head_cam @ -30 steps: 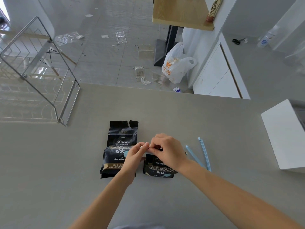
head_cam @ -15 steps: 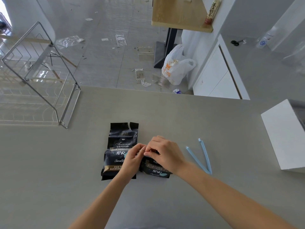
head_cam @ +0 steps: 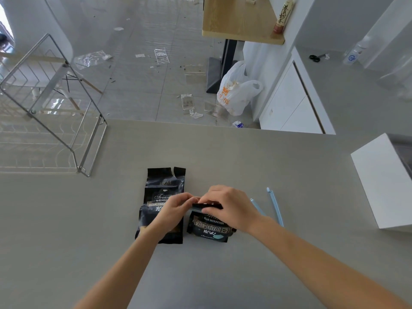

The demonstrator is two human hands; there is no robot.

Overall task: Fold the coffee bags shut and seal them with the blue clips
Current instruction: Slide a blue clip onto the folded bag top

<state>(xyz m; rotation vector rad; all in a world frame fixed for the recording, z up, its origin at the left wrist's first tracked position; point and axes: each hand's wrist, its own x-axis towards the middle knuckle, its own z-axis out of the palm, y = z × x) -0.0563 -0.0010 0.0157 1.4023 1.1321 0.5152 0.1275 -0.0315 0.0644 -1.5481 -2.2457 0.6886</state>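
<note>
Two black coffee bags lie side by side on the grey table. The left bag (head_cam: 163, 186) lies flat with its torn top unfolded. The right bag (head_cam: 210, 228) is shorter, its top rolled down into a narrow black fold. My left hand (head_cam: 176, 208) and my right hand (head_cam: 231, 206) both pinch that fold, fingertips nearly touching. A light blue clip (head_cam: 275, 205) lies spread apart in a V just right of my right hand, untouched.
A metal wire rack (head_cam: 66, 121) stands at the table's left rear. A white box (head_cam: 383, 186) sits at the right edge. The table's far edge (head_cam: 223, 126) drops to a littered floor with a white plastic bag (head_cam: 236, 90).
The fold on the right bag has been rolled further down, so the bag looks shorter. Both hands stayed on it, and the view shifted slightly.
</note>
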